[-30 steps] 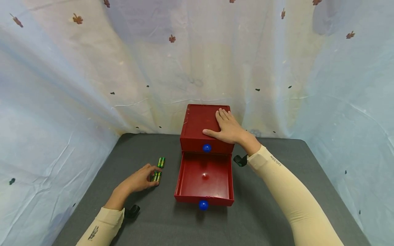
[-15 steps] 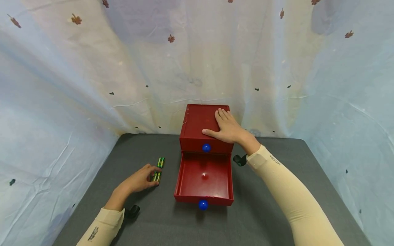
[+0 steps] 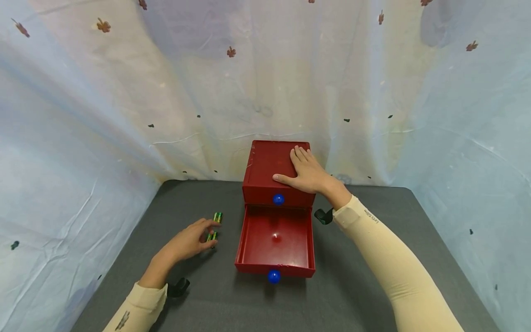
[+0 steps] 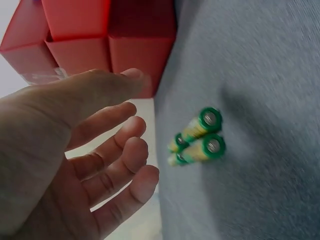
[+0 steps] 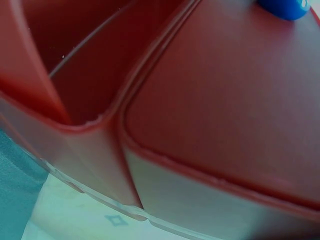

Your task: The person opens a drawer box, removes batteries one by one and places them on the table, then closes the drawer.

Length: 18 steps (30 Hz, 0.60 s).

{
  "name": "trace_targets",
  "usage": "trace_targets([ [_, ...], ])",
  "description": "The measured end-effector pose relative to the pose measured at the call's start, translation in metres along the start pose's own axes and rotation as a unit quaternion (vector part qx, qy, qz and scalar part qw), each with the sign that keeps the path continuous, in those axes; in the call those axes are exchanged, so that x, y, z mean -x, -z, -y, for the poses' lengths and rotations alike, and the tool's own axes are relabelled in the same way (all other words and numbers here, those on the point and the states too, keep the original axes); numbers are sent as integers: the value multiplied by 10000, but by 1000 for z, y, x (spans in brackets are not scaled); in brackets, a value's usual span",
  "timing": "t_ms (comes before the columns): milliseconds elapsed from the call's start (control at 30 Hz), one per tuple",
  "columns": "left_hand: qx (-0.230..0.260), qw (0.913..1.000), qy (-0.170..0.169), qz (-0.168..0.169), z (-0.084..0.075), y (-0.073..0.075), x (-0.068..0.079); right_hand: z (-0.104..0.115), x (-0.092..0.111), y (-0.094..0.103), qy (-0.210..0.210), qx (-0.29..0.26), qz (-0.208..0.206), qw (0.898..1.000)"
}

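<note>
A red two-drawer cabinet (image 3: pixel 267 161) stands at the back of the table. Its lower drawer (image 3: pixel 257 251) is pulled out and nothing lies in it; the upper one is closed. My right hand (image 3: pixel 309 175) rests flat on the cabinet top, fingers spread. To the cabinet's left, my left hand (image 3: pixel 188 240) hovers beside green batteries, its fingers loosely bent around nothing. The nearer pair of batteries (image 3: pixel 212 237) shows partly behind the fingers, and a farther pair (image 3: pixel 218 216) lies just beyond. In the left wrist view, the batteries (image 4: pixel 200 149) are apart from the fingertips (image 4: pixel 145 180).
Blue round knobs (image 3: pixel 274 276) are on both drawer fronts. A grey cloth covers the table (image 3: pixel 348 286). Behind and at both sides hangs a pale patterned curtain (image 3: pixel 274 92). The right wrist view shows the cabinet's red drawer fronts (image 5: pixel 225 100) close up.
My left hand has lifted slightly and moved a little away from the nearer batteries, its thumb and fingers coming off them. The right hand and the cabinet stay put.
</note>
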<state>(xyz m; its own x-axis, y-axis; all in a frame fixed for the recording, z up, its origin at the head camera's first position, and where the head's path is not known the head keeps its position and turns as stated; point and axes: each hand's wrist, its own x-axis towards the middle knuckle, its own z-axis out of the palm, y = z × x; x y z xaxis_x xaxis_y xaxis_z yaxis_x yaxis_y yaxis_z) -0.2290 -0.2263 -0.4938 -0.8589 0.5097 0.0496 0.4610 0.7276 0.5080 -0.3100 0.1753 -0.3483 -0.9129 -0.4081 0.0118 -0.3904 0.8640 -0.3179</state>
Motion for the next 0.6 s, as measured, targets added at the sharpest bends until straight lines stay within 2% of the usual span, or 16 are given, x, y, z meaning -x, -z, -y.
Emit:
trace_targets([
  [233, 158, 9997, -182, -88, -20, 6, 3, 0, 0, 0, -8, -3, 23, 10000],
  [433, 222, 9985, -346, -369, -34, 11, 4, 0, 0, 1, -2, -17, 23, 10000],
  [600, 482, 9962, -458, -559, -47, 15, 6, -1, 0, 0, 12, -23, 17, 10000],
])
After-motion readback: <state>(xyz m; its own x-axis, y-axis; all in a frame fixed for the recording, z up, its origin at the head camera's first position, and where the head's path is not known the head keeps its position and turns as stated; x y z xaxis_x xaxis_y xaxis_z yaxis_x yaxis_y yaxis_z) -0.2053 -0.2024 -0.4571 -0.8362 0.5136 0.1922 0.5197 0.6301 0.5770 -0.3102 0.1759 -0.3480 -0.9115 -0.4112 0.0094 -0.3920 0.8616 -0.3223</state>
